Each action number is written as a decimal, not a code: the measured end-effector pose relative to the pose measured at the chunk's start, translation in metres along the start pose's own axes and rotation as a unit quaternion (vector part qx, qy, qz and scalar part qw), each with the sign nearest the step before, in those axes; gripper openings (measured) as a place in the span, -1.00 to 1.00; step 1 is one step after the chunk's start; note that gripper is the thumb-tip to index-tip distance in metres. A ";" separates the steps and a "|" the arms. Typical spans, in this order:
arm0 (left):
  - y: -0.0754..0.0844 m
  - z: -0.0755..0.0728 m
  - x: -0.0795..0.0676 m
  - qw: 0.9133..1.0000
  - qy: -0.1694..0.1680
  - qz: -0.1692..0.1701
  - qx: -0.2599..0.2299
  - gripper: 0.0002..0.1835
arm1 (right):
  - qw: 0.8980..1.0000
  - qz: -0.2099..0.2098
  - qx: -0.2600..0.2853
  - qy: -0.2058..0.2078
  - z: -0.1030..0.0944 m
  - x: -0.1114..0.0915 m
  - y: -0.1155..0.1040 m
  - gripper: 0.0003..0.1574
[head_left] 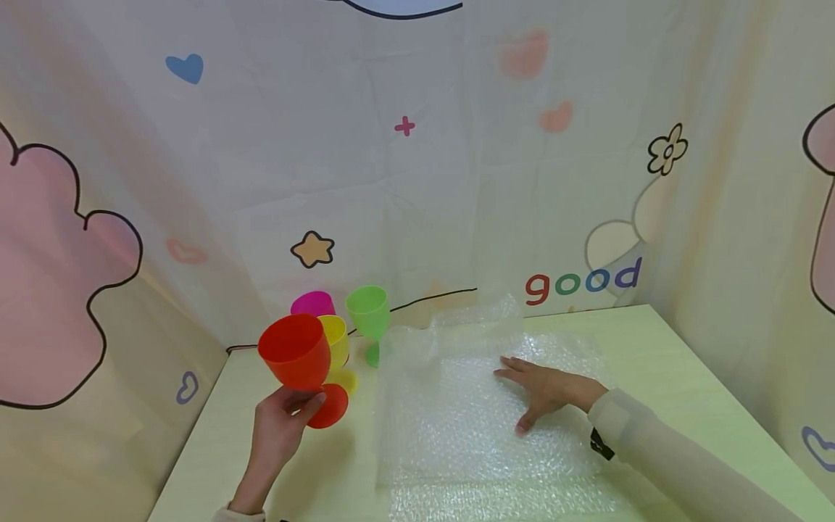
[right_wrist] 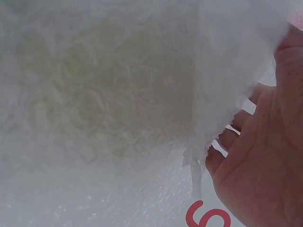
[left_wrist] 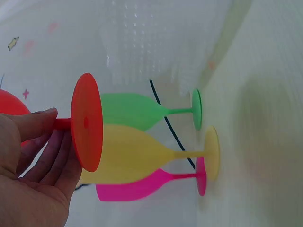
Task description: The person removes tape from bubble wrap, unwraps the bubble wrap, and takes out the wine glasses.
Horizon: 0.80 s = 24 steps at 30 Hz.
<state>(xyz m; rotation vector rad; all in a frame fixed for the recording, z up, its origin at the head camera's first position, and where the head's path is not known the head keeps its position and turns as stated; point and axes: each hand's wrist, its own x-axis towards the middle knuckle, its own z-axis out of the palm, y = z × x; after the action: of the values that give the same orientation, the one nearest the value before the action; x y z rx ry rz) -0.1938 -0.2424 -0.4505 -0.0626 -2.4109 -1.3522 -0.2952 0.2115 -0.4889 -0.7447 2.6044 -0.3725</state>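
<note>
My left hand (head_left: 275,428) pinches the thin stem of a red plastic goblet (head_left: 303,366), raised above the table and tilted. In the left wrist view the round red foot (left_wrist: 87,123) faces the camera, beyond the fingertips. Spread over a sheet of bubble wrap (head_left: 443,428), my right hand (head_left: 548,391) has its fingers and thumb apart. Up close in the right wrist view, the wrap (right_wrist: 118,94) fills most of the picture beside the palm (right_wrist: 258,161); whether the fingertips press on it I cannot tell.
Behind the red goblet, at the back left, stand a yellow goblet (head_left: 336,341), a magenta goblet (head_left: 312,303) and a green goblet (head_left: 368,312). A pale table (head_left: 678,406) carries everything, and a printed cloth (head_left: 443,181) hangs along its back and sides.
</note>
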 end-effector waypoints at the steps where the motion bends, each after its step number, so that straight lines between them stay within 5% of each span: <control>1: -0.004 -0.002 0.001 1.000 0.002 -0.007 0.004 -0.76 | 1.000 -0.001 0.000 0.001 0.000 0.000 0.000 0.41; 7: -0.026 -0.011 0.006 0.998 0.012 -0.058 0.019 -0.77 | 1.000 -0.006 -0.002 0.001 0.000 0.001 0.002 0.41; 24: -0.071 -0.015 0.017 0.991 0.000 -0.112 0.074 -0.74 | 1.000 0.001 0.005 0.000 0.001 0.001 0.002 0.41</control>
<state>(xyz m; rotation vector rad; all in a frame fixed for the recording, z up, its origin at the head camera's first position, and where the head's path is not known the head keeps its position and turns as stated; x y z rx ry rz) -0.2206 -0.2951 -0.4958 0.2562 -2.5713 -1.2575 -0.2965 0.2126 -0.4905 -0.7386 2.6006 -0.3858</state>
